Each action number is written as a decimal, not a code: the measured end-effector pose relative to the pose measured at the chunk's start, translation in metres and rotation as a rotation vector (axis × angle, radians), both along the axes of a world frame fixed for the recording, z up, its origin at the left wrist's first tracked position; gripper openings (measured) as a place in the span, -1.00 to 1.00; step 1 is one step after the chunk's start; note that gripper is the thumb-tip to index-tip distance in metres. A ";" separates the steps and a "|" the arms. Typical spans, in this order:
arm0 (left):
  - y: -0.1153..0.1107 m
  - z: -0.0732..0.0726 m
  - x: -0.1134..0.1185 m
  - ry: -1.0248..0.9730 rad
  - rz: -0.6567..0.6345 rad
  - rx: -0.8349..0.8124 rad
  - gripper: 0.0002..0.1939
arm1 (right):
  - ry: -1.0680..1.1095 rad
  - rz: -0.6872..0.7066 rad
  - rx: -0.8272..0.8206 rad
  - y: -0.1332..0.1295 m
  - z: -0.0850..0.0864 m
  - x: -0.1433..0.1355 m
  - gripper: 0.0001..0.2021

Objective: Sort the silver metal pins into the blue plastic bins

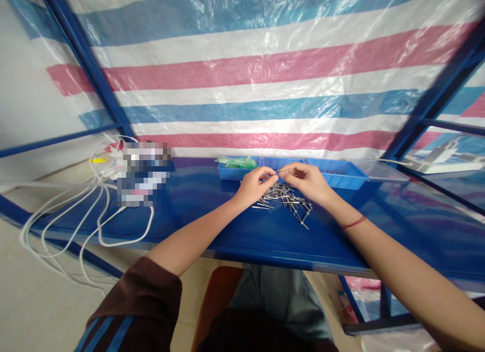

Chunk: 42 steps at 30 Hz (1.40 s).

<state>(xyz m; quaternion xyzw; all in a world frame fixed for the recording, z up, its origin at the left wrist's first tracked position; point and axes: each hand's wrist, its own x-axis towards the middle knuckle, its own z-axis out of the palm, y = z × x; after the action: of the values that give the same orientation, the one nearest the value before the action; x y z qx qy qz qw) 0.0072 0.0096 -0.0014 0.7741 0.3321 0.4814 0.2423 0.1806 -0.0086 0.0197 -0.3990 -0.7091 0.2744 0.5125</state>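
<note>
My left hand (pixel 254 184) and my right hand (pixel 308 181) meet above a pile of small metal pins (pixel 286 198) on the blue table (pixel 235 225). Both pinch a thin metal pin (pixel 279 171) between their fingertips, held level just over the pile. A red thread circles my right wrist. Behind the hands stand blue plastic trays (pixel 337 172), one with a green bag (pixel 238 162) in it.
White cables (pixel 87 215) loop over the table's left edge near a blurred box (pixel 144 175). A striped plastic tarp (pixel 265 74) hangs behind the blue frame. A clear tray (pixel 382 170) lies right of the blue trays. A brown stool (pixel 220 296) shows below.
</note>
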 end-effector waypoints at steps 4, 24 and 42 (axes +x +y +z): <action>0.001 0.001 -0.001 -0.009 0.048 0.060 -0.84 | -0.122 0.022 -0.079 0.003 0.001 0.003 -0.73; -0.004 0.002 -0.008 0.714 0.023 0.098 -0.71 | -0.643 -0.869 0.134 0.022 0.013 0.078 -0.70; 0.003 0.002 0.002 -0.058 -0.136 -0.151 -0.90 | -0.532 0.107 0.114 0.000 0.001 0.009 -0.73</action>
<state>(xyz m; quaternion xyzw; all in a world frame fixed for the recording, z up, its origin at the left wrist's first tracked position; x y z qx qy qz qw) 0.0087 0.0122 0.0002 0.7601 0.3069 0.4597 0.3417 0.1900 -0.0087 0.0204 -0.3896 -0.8531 0.1463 0.3148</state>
